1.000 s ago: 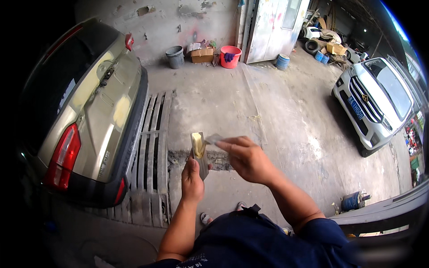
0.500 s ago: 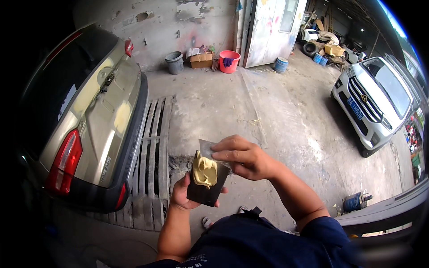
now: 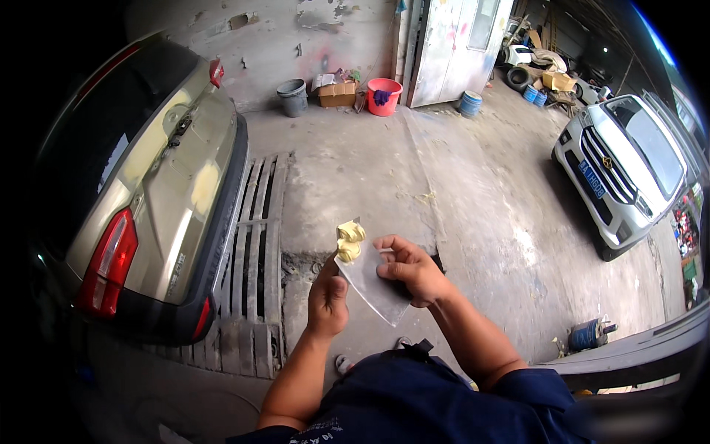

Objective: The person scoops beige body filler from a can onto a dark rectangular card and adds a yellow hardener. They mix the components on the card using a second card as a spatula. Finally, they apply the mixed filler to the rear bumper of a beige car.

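My right hand (image 3: 413,272) pinches a clear, flexible plastic spreader (image 3: 376,285), its broad sheet slanting down toward my body. Pale yellow putty (image 3: 350,241) sits in a thick, folded lump at the spreader's far left corner. Close on the left, my left hand (image 3: 328,302) is closed, thumb toward me and fingers mostly out of sight behind. The dark, flat board that hand held earlier is largely hidden now behind the spreader and the hands.
At left stands a gold car (image 3: 166,214) with pale filler patches on its tailgate, beside a slotted floor grate (image 3: 255,244). A white vehicle (image 3: 629,170) is on the right. By the wall are a grey bucket (image 3: 293,100), cardboard box (image 3: 338,94) and red bucket (image 3: 384,107).
The spreader has swung from above the board to a slant across it, with putty now at its corner. My left hand has risen and turned; the board's dark face has gone from sight.
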Motion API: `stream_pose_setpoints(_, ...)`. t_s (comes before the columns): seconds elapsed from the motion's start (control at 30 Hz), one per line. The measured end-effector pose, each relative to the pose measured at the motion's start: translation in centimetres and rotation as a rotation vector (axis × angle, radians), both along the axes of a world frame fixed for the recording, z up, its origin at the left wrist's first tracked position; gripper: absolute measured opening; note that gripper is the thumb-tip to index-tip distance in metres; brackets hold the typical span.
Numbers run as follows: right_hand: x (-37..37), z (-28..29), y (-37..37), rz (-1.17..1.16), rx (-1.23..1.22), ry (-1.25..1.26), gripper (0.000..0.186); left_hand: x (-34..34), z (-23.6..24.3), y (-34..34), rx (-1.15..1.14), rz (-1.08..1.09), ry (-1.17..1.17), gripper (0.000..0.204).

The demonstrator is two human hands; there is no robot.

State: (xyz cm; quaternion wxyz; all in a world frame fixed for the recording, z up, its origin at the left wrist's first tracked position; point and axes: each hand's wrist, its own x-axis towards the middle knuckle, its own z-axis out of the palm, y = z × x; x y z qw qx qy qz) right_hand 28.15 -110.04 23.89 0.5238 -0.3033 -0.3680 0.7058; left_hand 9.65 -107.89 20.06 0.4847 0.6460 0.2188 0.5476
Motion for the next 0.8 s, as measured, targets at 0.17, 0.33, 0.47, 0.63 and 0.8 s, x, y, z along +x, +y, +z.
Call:
stream_pose_setpoints(0.17, 2.8, 4.7, 0.0, -0.058, 0.271, 0.011, 0.042, -2.4, -0.5, 0.8, -0.564, -0.339, -0.175, 0.054)
stream_pose_setpoints(0.33, 1.5, 6.0, -0.6, 0.185, 0.862, -0.575, 0.043, -3.8, -0.8, -0.3, -0.879, -0.907, -0.583, 0.067)
stream_pose_setpoints(0.47, 2.2, 4.5, 1.2, 0.136, 0.821, -0.864, 0.050, -3.1, -1.5, -0.7, -0.890, -0.894, -0.640, 0.069)
stream_pose_setpoints(0.63, 2.3, 3.5, 1.6, -0.261, 0.890, -1.275, 0.048, -1.1, 0.4, -0.8, -0.733, -0.466, -0.538, 0.063)
stream_pose_setpoints(0.8, -1.7, 0.6, -0.9, -0.212, 0.908, -1.261, 0.047, -0.7, -1.7, 0.0, -0.513, -0.162, -0.401, 0.058)
